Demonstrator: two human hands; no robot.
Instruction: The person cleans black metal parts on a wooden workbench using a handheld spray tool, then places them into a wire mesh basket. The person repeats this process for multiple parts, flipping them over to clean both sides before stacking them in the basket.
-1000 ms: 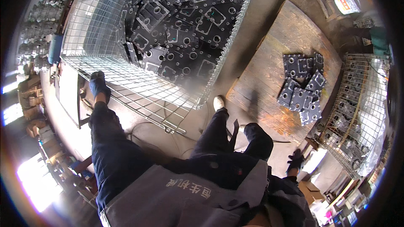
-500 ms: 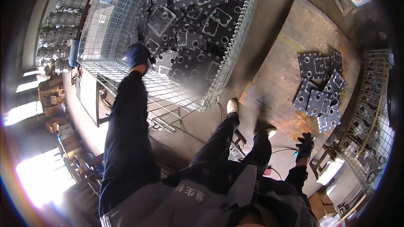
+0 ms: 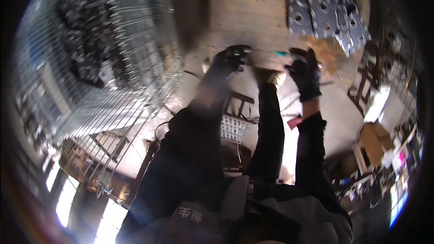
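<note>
Both my hands wear dark gloves and are raised over the near edge of the wooden table. My left hand (image 3: 230, 61) is curled and blurred; a small greenish glint shows at its fingers, and I cannot make out what it holds. To its right, my right hand (image 3: 306, 72) is closed around a slim pen-like thing with a green tip (image 3: 281, 53), which points toward the left hand without touching it. Beyond the right hand, several dark flat metal plates (image 3: 323, 13) with round holes and cut-outs lie overlapping on the table.
A wire mesh basket (image 3: 140, 31) with many dark plates (image 3: 83, 22) stands at the left. The wooden table (image 3: 244, 13) fills the far middle. A cardboard box (image 3: 374, 142) is at the right. A dark stand (image 3: 239, 101) and a pale perforated crate (image 3: 233, 129) are below my hands.
My view has swung right, so the basket sits further left. My left hand has come from the basket's rim toward the middle. My right hand has risen to face it, still holding the green-tipped thing.
</note>
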